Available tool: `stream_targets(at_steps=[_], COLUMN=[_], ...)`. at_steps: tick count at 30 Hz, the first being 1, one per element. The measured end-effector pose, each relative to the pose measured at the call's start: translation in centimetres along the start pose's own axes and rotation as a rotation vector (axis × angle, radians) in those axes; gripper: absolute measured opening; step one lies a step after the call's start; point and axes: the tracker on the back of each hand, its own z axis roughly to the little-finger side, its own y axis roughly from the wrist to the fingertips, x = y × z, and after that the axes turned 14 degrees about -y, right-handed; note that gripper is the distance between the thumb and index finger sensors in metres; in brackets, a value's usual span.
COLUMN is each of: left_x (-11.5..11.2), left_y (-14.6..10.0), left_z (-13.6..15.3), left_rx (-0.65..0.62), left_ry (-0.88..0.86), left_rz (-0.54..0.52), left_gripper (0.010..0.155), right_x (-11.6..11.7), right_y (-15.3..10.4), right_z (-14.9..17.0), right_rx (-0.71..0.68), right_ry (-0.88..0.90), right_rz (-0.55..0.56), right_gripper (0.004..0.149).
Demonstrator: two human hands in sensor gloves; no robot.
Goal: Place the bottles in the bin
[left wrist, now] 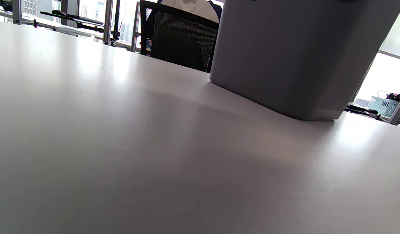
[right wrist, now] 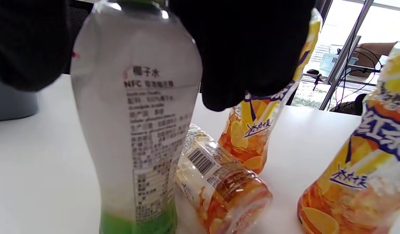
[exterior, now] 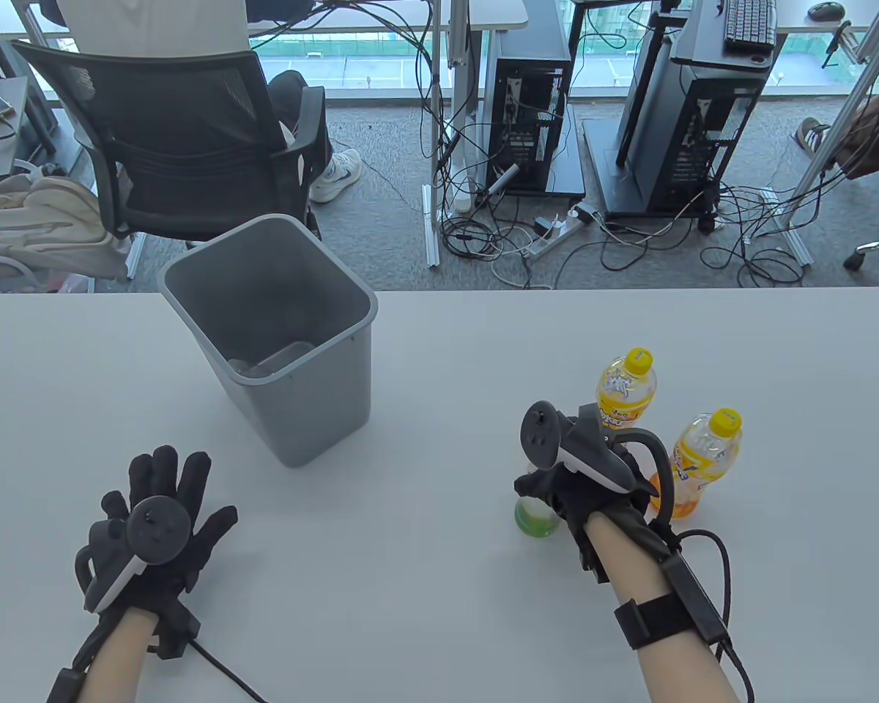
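Right hand (exterior: 586,483) gripping green-based bottle (right wrist: 135,130) at lower right; left hand (exterior: 154,527) lying spread, holding nothing. Risk: lifting, knocking 2 orange bottles (exterior: 625,388) crowding beside it.

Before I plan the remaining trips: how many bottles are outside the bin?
4: green-bottomed bottle under the right hand, one orange bottle lying beside it, two orange bottles upright behind. Others may be hidden.

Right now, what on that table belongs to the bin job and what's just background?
Job:
grey bin
green-bottomed bottle, gripped by right hand
two upright orange bottles
one orange bottle lying down

Background:
office chair
floor cables
computer towers
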Motion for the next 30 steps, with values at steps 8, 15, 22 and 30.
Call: stream_targets(at_steps=[8, 15, 22, 30], left_x=[-0.1, 0.0, 0.1, 0.2], left_y=[0.0, 0.0, 0.0, 0.1], left_z=[0.0, 0.1, 0.3, 0.4], left_rx=[0.004, 0.008, 0.019, 0.019], left_ry=[0.005, -0.013, -0.028, -0.031], left_rz=[0.002, 0.002, 0.004, 0.003], left_gripper=[0.086, 0.085, 0.084, 0.084], right_x=[0.0, 0.2, -2.4, -8.8], right_y=[0.7, 0.6, 0.6, -0.4], right_z=[0.0, 0.4, 0.7, 0.6], right_rx=[-0.007, -0.016, 0.043, 0.158], right_ry=[0.052, 0.087, 0.234, 0.371], right_rz=[-0.005, 0.034, 0.187, 0.532], right_gripper=[0.071, 0.067, 0.067, 0.073])
